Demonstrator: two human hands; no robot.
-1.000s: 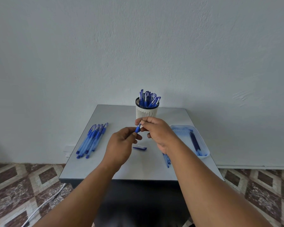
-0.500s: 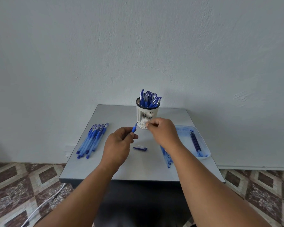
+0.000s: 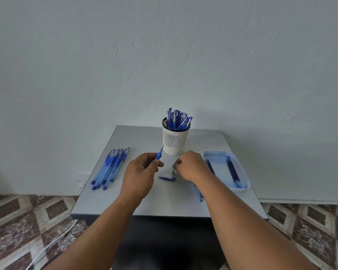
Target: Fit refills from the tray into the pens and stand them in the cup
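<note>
Head view, looking forward and down onto a grey table (image 3: 125,199) set against a pale wall.

Left hand (image 3: 140,175): fingers curled round a blue pen (image 3: 159,154), thumb pressing it against the forefinger. The pen's tip end points up and away, toward the cup, with a thin refill point showing at its top.

Right hand (image 3: 190,165): lowered close to the table, fingers curled inward. A small dark piece (image 3: 172,171) shows at the fingertips; whether the fingers pinch it or merely touch it cannot be told.

Pen cap (image 3: 167,178): lies flat on the table between the two hands, just below the small piece.

Cup (image 3: 175,142): white, slotted, upright at the far middle of the table, holding a cluster of blue pens (image 3: 178,119) standing cap end up.

Pen row (image 3: 110,168): several blue pens lying side by side on the left part of the table, well apart from the hands.

Tray (image 3: 242,189): pale blue, on the right of the table, containing dark refills (image 3: 231,169) laid lengthwise. More blue pens (image 3: 199,193) lie partly hidden under the right forearm.
</note>
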